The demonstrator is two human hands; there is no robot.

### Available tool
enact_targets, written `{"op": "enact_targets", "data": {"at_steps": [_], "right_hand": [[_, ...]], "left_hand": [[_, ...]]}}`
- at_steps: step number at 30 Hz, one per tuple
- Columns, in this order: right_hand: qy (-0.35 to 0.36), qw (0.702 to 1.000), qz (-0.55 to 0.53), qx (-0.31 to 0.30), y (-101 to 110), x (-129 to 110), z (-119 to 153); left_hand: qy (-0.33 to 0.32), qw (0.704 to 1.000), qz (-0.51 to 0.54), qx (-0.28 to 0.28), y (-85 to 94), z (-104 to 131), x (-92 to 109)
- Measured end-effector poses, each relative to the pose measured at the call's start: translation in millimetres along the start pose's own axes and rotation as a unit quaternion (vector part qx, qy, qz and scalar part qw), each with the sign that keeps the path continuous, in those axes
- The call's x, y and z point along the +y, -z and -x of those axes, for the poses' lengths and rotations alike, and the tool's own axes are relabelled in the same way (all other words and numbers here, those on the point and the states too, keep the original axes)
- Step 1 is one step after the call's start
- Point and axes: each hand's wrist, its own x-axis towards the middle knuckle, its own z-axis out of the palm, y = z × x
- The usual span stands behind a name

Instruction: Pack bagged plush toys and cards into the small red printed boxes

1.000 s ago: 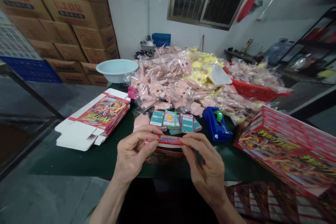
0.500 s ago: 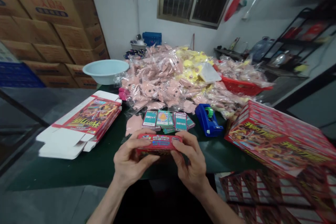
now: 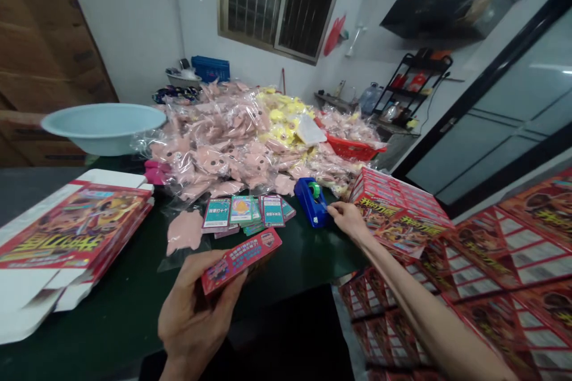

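Note:
A small red box (image 3: 242, 261) with printed lettering is held in my left hand (image 3: 196, 303), its narrow printed side facing up. Stretched out to the right, my right hand (image 3: 347, 217) has thumb and fingers pinched at the front end of the blue tape dispenser (image 3: 308, 202); what lies between the fingertips is too small to make out. A green roll (image 3: 315, 190) sits in the dispenser. Just beyond the red box lie stacks of teal-edged cards (image 3: 243, 209). Left of them is a flat pink piece (image 3: 185, 231) on clear plastic.
Flattened red-and-white cartons (image 3: 75, 226) lie left, near a light-blue basin (image 3: 105, 128). Bagged pink and yellow items (image 3: 232, 137) are heaped at the back beside a red basket (image 3: 353, 147). Packed red boxes (image 3: 402, 208) stand right, with more stacked (image 3: 513, 250) beside the table.
My right hand has let go of the red box and moved right to the tape dispenser. My left hand keeps the box, now tilted and lower left. The view has turned right.

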Motion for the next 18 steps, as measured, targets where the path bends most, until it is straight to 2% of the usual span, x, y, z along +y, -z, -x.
{"op": "enact_targets", "data": {"at_steps": [4, 7, 11, 18], "right_hand": [[-0.083, 0.993, -0.017, -0.078, -5, -9, -8], [-0.141, 0.985, -0.045, -0.088, -10, -12, -5], [-0.176, 0.978, -0.108, -0.042, -22, -10, 3], [-0.125, 0.967, -0.214, 0.062, -40, 9, 31]], "left_hand": [[0.006, 1.0, -0.008, 0.001, 1.5, 2, -5], [0.008, 1.0, -0.006, -0.004, 2.3, 3, -7], [0.015, 1.0, -0.009, 0.003, 0.7, 1, -5], [0.02, 0.999, -0.018, 0.018, 0.8, 4, -10]]}}
